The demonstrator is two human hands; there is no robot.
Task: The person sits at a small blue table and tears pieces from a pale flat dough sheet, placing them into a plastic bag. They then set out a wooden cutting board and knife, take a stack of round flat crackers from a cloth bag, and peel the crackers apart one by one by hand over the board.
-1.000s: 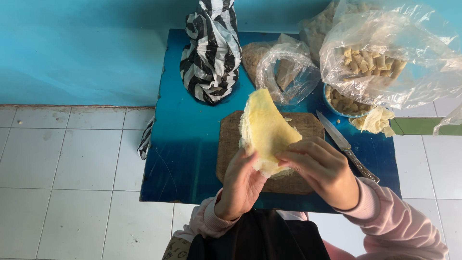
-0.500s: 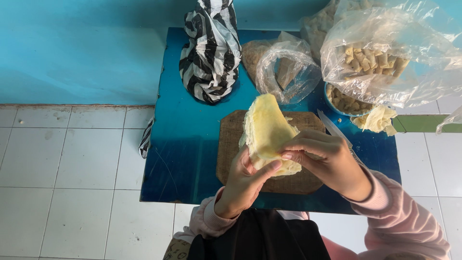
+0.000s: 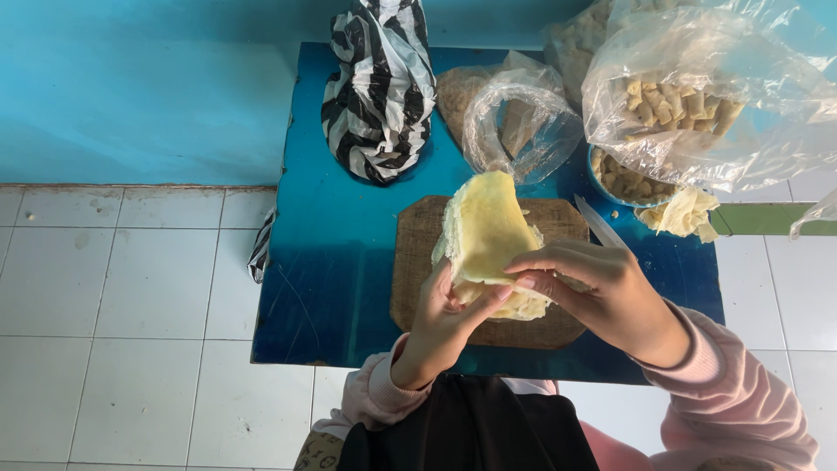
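I see my left hand point(image 3: 440, 318) and right hand point(image 3: 602, 292) both pinched shut on a thin yellow sheet point(image 3: 488, 231), lifted just above the board point(image 3: 418, 262) on the tabletop point(image 3: 340, 253). It looks fragile: an uneven pull could tear it. The knife point(image 3: 597, 224) lies near my right wrist.

Blue table point(image 3: 349, 262) is the landmark. At its far edge: striped black-and-white bag point(image 3: 379, 87), clear plastic bags point(image 3: 697, 96) of pale pieces. Knife point(image 3: 600, 223) toward its right side; white floor tiles point(image 3: 122, 305) to its left.
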